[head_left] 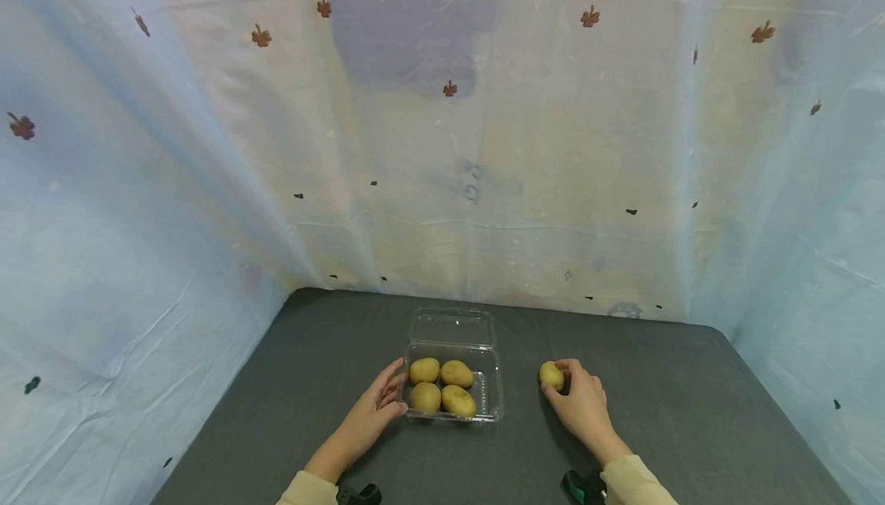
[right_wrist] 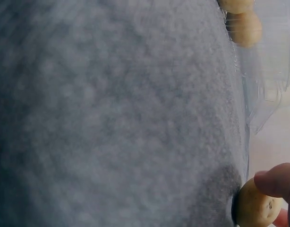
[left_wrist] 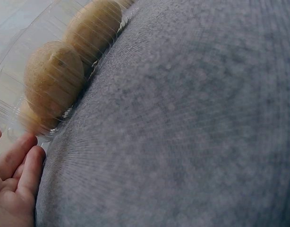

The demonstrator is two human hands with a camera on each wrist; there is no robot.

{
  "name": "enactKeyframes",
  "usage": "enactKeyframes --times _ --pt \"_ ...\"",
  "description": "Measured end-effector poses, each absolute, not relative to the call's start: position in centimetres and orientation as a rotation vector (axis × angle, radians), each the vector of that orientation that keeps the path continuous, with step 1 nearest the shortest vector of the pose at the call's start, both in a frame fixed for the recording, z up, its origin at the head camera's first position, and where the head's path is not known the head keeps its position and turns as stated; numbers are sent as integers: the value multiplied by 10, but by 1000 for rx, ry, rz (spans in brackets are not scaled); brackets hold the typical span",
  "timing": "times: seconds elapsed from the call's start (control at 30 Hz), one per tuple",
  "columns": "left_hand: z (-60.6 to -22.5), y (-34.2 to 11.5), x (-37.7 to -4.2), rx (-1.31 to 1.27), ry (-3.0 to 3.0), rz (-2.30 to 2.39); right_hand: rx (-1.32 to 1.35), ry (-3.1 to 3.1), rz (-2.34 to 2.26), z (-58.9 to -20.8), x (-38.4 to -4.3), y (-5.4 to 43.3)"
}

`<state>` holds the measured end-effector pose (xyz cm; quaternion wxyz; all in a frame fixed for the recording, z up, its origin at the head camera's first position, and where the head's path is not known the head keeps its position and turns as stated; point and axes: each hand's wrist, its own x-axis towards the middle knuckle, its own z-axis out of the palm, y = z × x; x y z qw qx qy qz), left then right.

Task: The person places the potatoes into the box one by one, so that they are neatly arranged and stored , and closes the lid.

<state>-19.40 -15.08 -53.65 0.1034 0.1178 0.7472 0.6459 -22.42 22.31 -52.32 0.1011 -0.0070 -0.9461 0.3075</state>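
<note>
A clear plastic clamshell box [head_left: 488, 386] stands on the table with its lid [head_left: 452, 328] tipped back. Several yellow potatoes [head_left: 459, 400] lie in the left and middle of the box, in two rows. At the box's left side is my left hand [head_left: 369, 416], its fingers nearly straight and the fingertips against the plastic wall. To the right of the box, my right hand [head_left: 581, 405] grips a single potato [head_left: 551, 376] between thumb and fingers. In the right wrist view this potato [right_wrist: 254, 207] is at or just above the cloth, with the thumb on its upper side.
Dark grey cloth covers the table [head_left: 332, 351]. A pale printed curtain [head_left: 525, 144] hangs behind it and along both sides. Dark straps [head_left: 359, 494] show at the wrists near the bottom edge.
</note>
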Motion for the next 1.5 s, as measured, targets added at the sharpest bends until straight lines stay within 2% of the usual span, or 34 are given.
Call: enactKeyframes --times 0.93,1.23,1.5 --pt "-539 -152 -196 356 2181 1914 -44 -2791 945 -523 -221 218" --pt "-536 -154 -194 353 2192 1909 67 -2825 813 -517 -220 215" --pt "-533 -151 -192 364 2201 1896 20 -2825 870 -515 -219 213"
